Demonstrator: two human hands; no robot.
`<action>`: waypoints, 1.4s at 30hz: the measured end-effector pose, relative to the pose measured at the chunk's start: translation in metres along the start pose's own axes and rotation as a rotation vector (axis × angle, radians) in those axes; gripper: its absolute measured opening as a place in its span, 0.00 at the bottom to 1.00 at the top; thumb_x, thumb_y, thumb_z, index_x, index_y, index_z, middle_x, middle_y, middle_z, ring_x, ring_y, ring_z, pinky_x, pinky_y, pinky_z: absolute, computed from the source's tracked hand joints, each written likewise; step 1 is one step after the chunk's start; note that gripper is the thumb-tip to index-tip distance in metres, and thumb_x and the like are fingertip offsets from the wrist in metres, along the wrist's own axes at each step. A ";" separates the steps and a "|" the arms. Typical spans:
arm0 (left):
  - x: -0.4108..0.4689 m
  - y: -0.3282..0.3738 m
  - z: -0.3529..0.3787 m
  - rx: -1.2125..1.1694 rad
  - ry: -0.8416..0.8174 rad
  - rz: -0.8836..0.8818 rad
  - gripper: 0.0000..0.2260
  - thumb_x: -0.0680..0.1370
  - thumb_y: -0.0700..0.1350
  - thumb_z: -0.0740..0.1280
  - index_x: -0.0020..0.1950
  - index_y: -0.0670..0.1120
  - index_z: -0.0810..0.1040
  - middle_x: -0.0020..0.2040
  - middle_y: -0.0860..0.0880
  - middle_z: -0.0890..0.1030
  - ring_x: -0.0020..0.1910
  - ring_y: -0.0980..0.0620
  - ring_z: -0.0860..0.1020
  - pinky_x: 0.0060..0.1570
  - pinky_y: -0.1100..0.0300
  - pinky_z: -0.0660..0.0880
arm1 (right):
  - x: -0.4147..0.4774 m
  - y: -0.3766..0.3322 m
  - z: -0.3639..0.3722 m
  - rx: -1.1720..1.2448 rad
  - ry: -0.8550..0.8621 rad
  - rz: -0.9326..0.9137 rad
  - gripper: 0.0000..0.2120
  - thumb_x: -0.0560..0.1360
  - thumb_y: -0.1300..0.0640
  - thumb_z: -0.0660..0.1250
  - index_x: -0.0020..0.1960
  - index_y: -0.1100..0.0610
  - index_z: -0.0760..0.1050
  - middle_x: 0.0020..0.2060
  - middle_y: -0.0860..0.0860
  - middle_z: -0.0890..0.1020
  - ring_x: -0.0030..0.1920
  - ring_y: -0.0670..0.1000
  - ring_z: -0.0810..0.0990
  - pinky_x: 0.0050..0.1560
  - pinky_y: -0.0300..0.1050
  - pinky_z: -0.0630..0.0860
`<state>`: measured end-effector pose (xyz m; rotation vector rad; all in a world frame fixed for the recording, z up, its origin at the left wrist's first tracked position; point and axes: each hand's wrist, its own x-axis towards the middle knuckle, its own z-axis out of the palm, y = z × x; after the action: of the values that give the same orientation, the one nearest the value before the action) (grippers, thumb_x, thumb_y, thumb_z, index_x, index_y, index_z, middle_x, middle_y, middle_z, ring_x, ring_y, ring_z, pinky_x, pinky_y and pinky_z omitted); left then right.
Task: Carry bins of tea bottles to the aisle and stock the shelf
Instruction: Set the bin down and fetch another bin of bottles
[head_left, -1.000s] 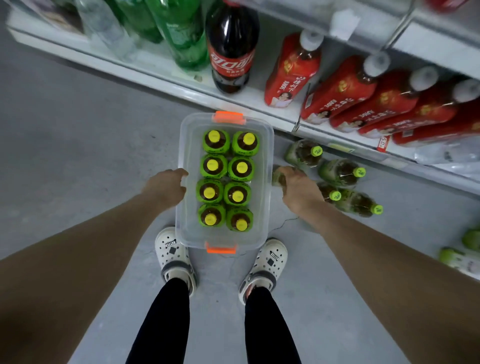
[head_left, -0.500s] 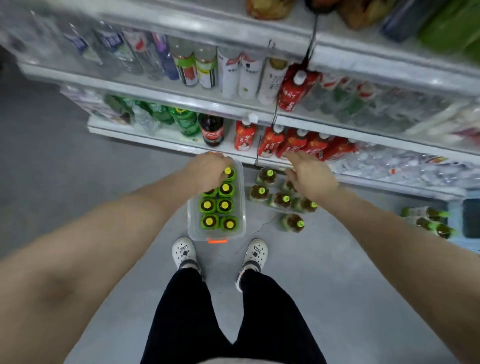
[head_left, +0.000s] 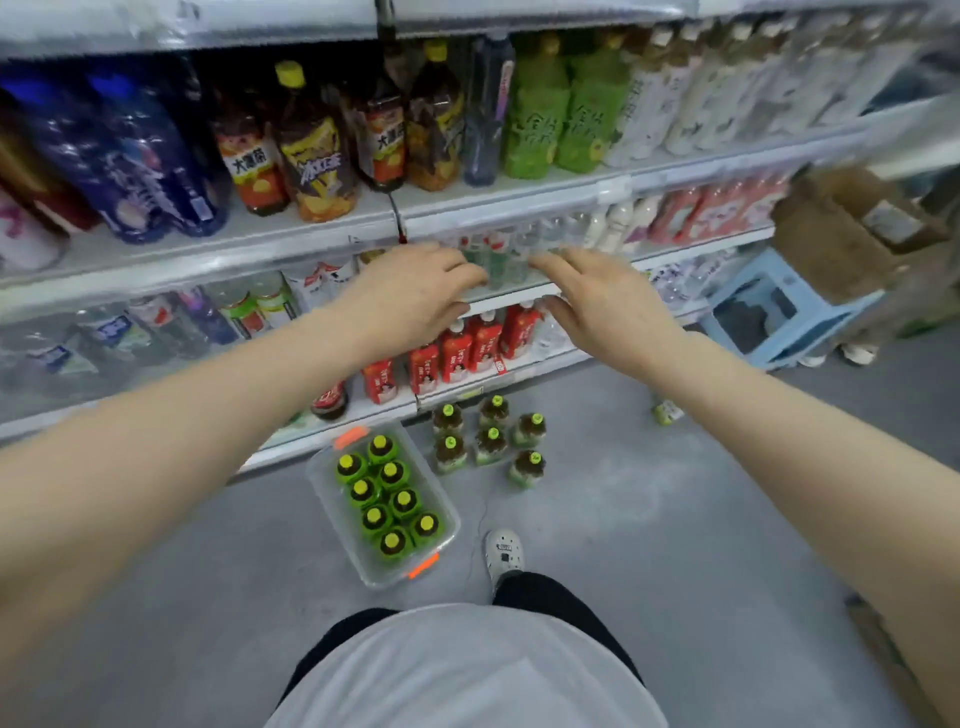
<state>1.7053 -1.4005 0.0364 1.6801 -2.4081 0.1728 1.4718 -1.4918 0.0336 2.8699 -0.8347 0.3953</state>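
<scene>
A clear plastic bin (head_left: 445, 525) with orange latches stands on the grey floor by the lowest shelf. It holds several green tea bottles (head_left: 389, 496) with yellow caps, upright. More tea bottles (head_left: 491, 439) stand loose on the floor to the right of the bin. My left hand (head_left: 410, 299) and my right hand (head_left: 605, 296) are raised side by side in front of the middle shelf (head_left: 524, 208), far above the bin. Both hold nothing, fingers loosely extended toward the shelf.
Shelves full of drink bottles fill the upper view: dark tea bottles (head_left: 311, 150), green bottles (head_left: 561, 119), red cartons (head_left: 467, 343) low down. A blue stool (head_left: 779, 312) and a cardboard box (head_left: 852, 228) stand at right. A single bottle (head_left: 667, 410) lies on the floor.
I have stood up from the bin. Both hands let go of its sides and rose to the middle shelf. The bin stays on the floor.
</scene>
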 end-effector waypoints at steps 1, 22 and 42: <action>0.000 0.005 -0.005 0.000 0.016 0.054 0.17 0.77 0.45 0.70 0.64 0.44 0.77 0.55 0.43 0.82 0.53 0.39 0.79 0.50 0.48 0.77 | -0.012 -0.007 -0.009 -0.017 0.010 0.040 0.20 0.76 0.59 0.68 0.67 0.61 0.73 0.52 0.59 0.80 0.48 0.64 0.79 0.45 0.56 0.77; -0.037 0.319 -0.051 -0.318 0.084 0.972 0.16 0.76 0.42 0.71 0.62 0.42 0.78 0.50 0.40 0.82 0.48 0.36 0.80 0.45 0.45 0.77 | -0.407 -0.228 -0.174 -0.393 -0.084 1.127 0.20 0.75 0.56 0.66 0.66 0.59 0.73 0.51 0.59 0.80 0.48 0.64 0.79 0.44 0.57 0.76; -0.426 0.775 -0.114 -0.624 -0.013 1.703 0.18 0.76 0.45 0.71 0.65 0.44 0.77 0.55 0.43 0.82 0.54 0.38 0.79 0.52 0.45 0.77 | -0.780 -0.699 -0.304 -0.610 -0.207 2.035 0.21 0.76 0.55 0.69 0.68 0.58 0.73 0.52 0.57 0.79 0.49 0.62 0.79 0.47 0.56 0.77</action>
<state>1.1314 -0.7181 0.0639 -0.7936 -2.6704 -0.3241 1.1513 -0.4500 0.0706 0.6460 -2.7943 -0.0974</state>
